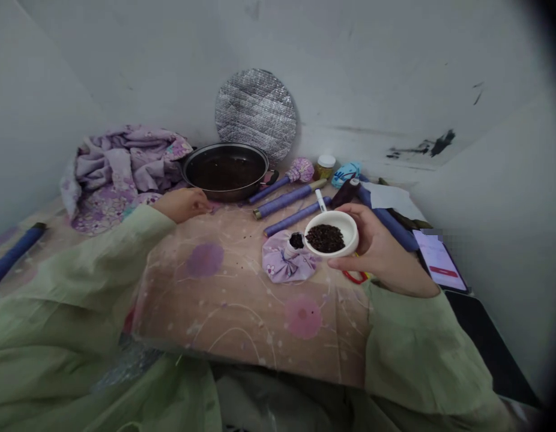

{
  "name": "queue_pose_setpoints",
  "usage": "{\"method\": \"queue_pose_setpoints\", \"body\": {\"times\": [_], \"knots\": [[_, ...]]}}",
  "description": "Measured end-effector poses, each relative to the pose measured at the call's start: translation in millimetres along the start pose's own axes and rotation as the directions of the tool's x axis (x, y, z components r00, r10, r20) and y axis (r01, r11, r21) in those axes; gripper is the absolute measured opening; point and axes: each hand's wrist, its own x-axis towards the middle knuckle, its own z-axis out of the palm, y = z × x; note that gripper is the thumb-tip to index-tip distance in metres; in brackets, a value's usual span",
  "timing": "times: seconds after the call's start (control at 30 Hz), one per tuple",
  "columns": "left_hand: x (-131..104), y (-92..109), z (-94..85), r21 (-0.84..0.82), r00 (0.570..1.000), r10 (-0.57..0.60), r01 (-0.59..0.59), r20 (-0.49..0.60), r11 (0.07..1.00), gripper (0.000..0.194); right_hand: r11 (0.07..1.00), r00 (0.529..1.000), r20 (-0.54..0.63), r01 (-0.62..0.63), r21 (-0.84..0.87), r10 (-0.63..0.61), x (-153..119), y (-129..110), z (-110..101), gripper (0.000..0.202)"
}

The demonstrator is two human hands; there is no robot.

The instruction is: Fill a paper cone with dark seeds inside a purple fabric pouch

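Two pale grey walls (170, 72) meet the table, and one has black marks. The table wears a see-through, pinkish-tan cover (246, 300) with purple and pink dots, maybe to keep it clean. A big, bunched purple flowered cloth (134, 171) sits beside the round black metal pan (224, 195). The round silver quilted mat (255, 108) stands up because the wall behind seems to hold it.

Long purple-blue wrapped sticks (289, 200) lie flat, so they probably stay put. Near the pan, the left hand (181, 205) curls its fingers; I cannot tell if it holds anything. The right hand (372, 240) grips the small round white bowl (349, 227) by its side, perhaps leaving the top free. The bowl is just beside the open neck of the puffy light-purple flowered cloth pouch (275, 258), which sits on the table. Tiny dark brown bits (325, 238) gather toward one side inside the bowl, so it seems a bit tipped.
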Motion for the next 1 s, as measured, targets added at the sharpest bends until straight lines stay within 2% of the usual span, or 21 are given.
{"method": "queue_pose_setpoints", "body": {"times": [0.03,0.1,0.13,0.23,0.33,0.43,0.53,0.73,0.83,1.0], "knots": [[0,2,-0.8,0.039,0.998,0.029,-0.031,0.058,0.999,0.044,1.0,1.0,0.008,-0.004,0.008,0.004,0,-1,1,0.074],[3,18,1.0,0.064,0.987,0.091,-0.1,0.129,0.993,0.046,1.0,0.999,0.032,-0.014,0.024,0.013,0,-3,3,0.072],[5,32,3.6,0.043,0.979,0.138,-0.146,0.152,0.988,0.043,0.999,0.999,0.046,-0.019,0.031,0.017,0,-4,4,0.071],[12,86,16.6,-0.011,0.945,0.304,-0.305,0.12,0.952,0.031,0.999,0.997,0.076,-0.036,0.04,0.032,0,-6,7,0.071],[19,135,34.4,-0.039,0.881,0.462,-0.461,0.103,0.887,0.021,0.998,0.995,0.094,-0.051,0.044,0.046,0,-7,9,0.072],[27,164,52.2,0.01,0.801,0.592,-0.595,0.089,0.804,0.02,0.997,0.992,0.114,-0.06,0.051,0.054,0,-6,10,0.074],[36,176,65.0,0.101,0.743,0.655,-0.668,0.135,0.737,0.018,0.996,0.992,0.113,-0.055,0.066,0.047,1,-3,12,0.076],[47,184,74.1,0.335,0.699,0.656,-0.714,0.285,0.615,0.025,0.995,0.994,0.111,-0.027,0.101,0.016,2,1,14,0.073],[49,187,76.4,0.355,0.665,0.677,-0.745,0.316,0.566,0.021,0.992,0.994,0.102,-0.047,0.117,0.035,2,0,14,0.075],[49,193,80.0,0.301,0.646,0.701,-0.763,0.303,0.573,0.024,0.991,0.995,0.096,-0.047,0.128,0.035,2,-3,15,0.077]]}}
